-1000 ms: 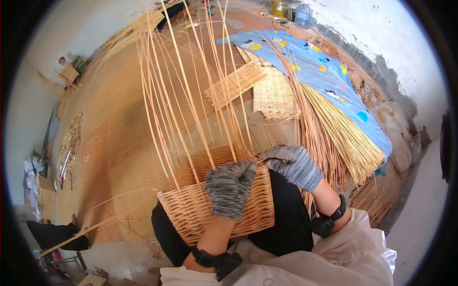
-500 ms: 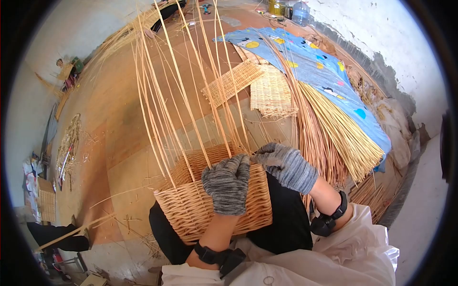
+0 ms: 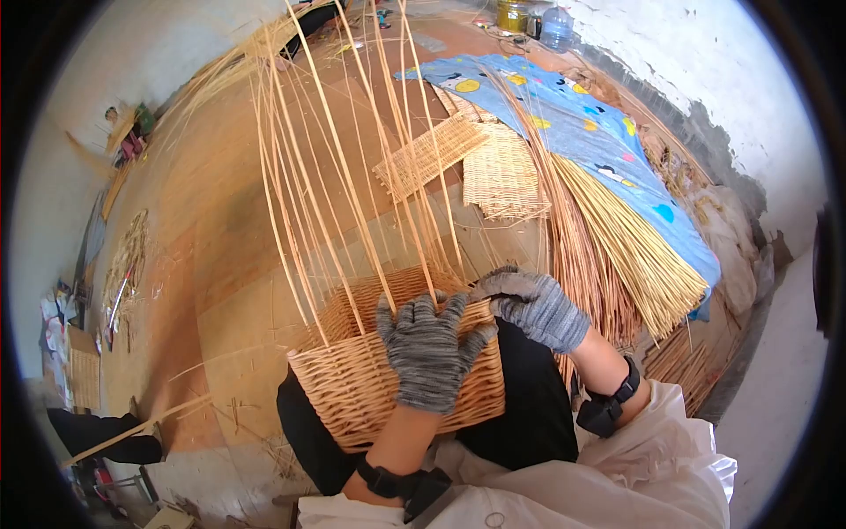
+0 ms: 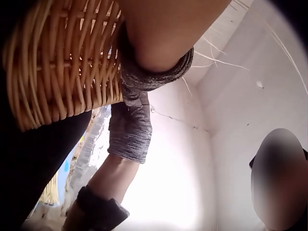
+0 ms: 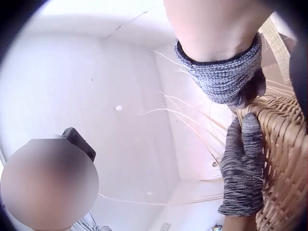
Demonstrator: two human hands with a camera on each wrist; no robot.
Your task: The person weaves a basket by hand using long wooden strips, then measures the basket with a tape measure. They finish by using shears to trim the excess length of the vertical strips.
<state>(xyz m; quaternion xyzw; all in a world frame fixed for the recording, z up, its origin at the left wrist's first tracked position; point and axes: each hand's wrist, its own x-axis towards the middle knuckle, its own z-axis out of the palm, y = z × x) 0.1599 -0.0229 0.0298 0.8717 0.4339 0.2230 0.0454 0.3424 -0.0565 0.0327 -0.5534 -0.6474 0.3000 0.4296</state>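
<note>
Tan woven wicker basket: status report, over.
Left grey-gloved hand spread on basket front. Right grey-gloved hand curled at rim corner. Pale slender stakes crowd left fingertips.

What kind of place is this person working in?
It looks like a basket weaver's workshop, perhaps a simple room in a home: a half-woven basket sits on the person's lap, flat woven panels lie on the floor, and bundled canes are spread beside a patterned blue cloth.

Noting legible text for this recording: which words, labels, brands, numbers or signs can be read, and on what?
None can be read.
Yellow container, water jug: too small to tell.
Blue cloth: printed shapes, no readable words.
Basket: no lettering visible.
</note>
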